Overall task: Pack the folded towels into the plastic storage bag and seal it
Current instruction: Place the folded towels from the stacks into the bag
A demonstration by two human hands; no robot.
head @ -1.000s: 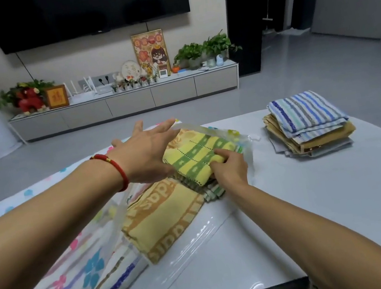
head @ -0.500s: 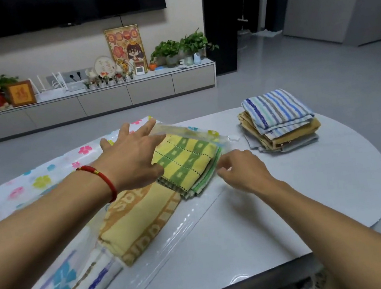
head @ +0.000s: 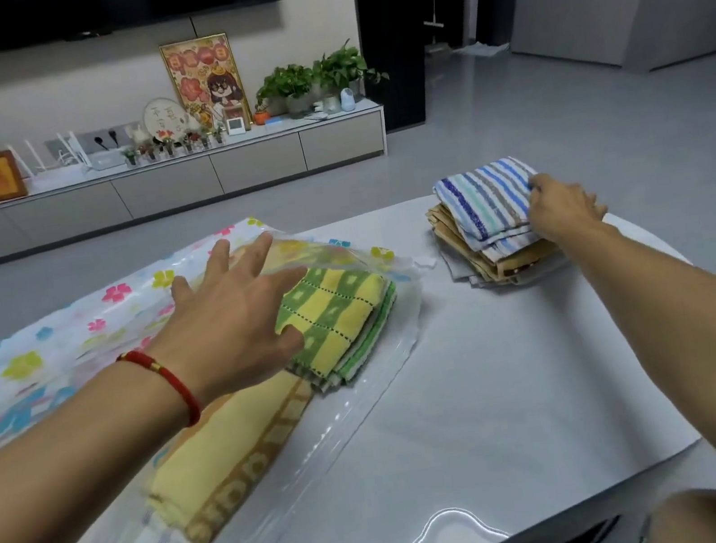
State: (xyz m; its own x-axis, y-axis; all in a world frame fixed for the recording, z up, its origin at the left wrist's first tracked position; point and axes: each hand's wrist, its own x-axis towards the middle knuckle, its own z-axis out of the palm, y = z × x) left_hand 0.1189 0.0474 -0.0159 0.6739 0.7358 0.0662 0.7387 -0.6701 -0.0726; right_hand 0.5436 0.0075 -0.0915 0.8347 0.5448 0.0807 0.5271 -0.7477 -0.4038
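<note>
The right hand [head: 566,208] covers the near edge of the striped towel [head: 483,198] — its fingertips are out of sight. The left hand [head: 231,321] hides part of the green-and-yellow towel [head: 343,307]. The storage bag [head: 29,354] runs off the left edge.

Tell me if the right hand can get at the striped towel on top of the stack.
Probably yes: the right hand already rests on the right edge of the striped towel, which lies uncovered on top of the stack. Nothing stands between them; the left hand is over at the bag.
</note>
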